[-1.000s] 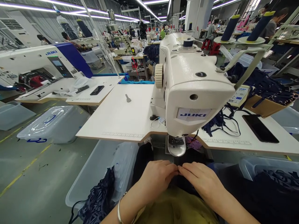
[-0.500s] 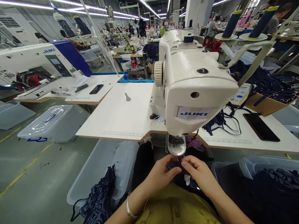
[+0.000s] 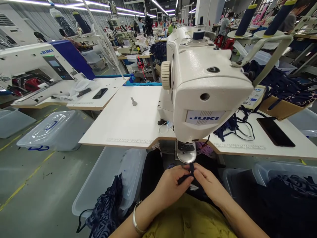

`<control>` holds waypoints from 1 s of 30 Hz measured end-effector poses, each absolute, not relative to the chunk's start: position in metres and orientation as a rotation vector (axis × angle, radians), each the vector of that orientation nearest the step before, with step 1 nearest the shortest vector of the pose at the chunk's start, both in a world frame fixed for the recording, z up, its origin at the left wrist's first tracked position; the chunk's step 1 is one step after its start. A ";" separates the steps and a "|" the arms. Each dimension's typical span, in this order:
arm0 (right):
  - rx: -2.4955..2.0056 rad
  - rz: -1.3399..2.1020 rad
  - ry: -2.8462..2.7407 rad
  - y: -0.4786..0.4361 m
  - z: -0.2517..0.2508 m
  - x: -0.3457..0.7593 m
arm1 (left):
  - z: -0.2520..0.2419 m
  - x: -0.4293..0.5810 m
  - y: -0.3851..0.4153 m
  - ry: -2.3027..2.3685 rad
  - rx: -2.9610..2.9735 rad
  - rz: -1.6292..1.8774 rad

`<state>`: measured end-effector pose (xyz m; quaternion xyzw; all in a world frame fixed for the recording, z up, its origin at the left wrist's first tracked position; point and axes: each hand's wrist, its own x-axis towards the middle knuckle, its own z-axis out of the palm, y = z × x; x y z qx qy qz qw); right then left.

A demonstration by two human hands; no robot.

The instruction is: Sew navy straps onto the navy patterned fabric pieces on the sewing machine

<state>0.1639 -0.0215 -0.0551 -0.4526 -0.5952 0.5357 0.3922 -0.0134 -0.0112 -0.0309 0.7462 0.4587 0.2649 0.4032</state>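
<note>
- A dark navy strip [image 3: 192, 169] is held between the two hands, just beside the rounded metal end [image 3: 186, 156] of the sewing machine [image 3: 203, 96]; whether that metal is touched cannot be told.
- By the left hand [image 3: 170, 185], the strip is pinched between thumb and fingers, the grip being closed on it.
- By the right hand [image 3: 210, 185], the strip is likewise gripped, with the thumb and fingertips brought together; its far side is hidden by the fingers.
- A silver bracelet [image 3: 135, 219] is worn on the left wrist.
- The machine is carried by a white desk [image 3: 123, 125], along whose front edge ruler marks are printed.
- On the desk's left part, a flat metal piece [image 3: 134, 101] is laid; on its right, a black phone [image 3: 275, 132] is placed near tangled navy straps [image 3: 226, 129].
- Below, to the left, patterned navy fabric [image 3: 106, 205] is draped over a translucent bin [image 3: 90, 185].
</note>
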 end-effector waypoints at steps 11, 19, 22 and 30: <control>-1.219 1.157 -1.333 -0.031 -0.059 0.162 | -0.031 -0.010 -0.011 1.273 2.052 0.646; -0.912 0.949 -1.417 -0.035 -0.064 0.163 | -0.029 -0.008 -0.021 1.168 2.370 0.878; -0.872 0.885 -1.468 -0.036 -0.069 0.167 | -0.024 -0.008 -0.023 1.129 2.403 0.886; -1.004 0.907 -1.415 -0.042 -0.074 0.167 | -0.022 -0.005 -0.022 1.190 2.532 0.989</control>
